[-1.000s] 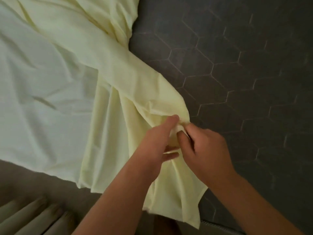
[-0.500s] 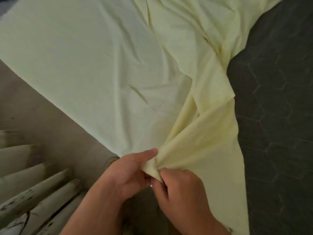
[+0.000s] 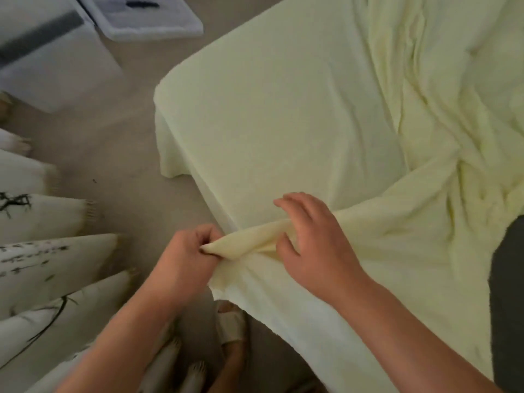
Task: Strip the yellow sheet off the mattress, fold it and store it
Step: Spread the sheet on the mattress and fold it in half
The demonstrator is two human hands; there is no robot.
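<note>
Yellow cotton fills most of my head view: the sheet point(image 3: 283, 131) lies spread and rumpled over the mattress point(image 3: 507, 307), whose dark surface shows bare at the right edge. My left hand point(image 3: 181, 262) has a closed grip, pinching a corner of the sheet between thumb and curled fingers. My right hand point(image 3: 314, 242) rests on the fold just beside it, fingers spread and loosely bent, thumb tucked under the cloth; I cannot tell if it truly holds anything. The risk I judge: that thin pinch could slip if I pull hard, since the bulk of the sheet drags on the bed. The hanging edge near my slipper point(image 3: 231, 321) could catch underfoot. Curtain point(image 3: 42, 256) pleats hang close on the left and could snag.
</note>
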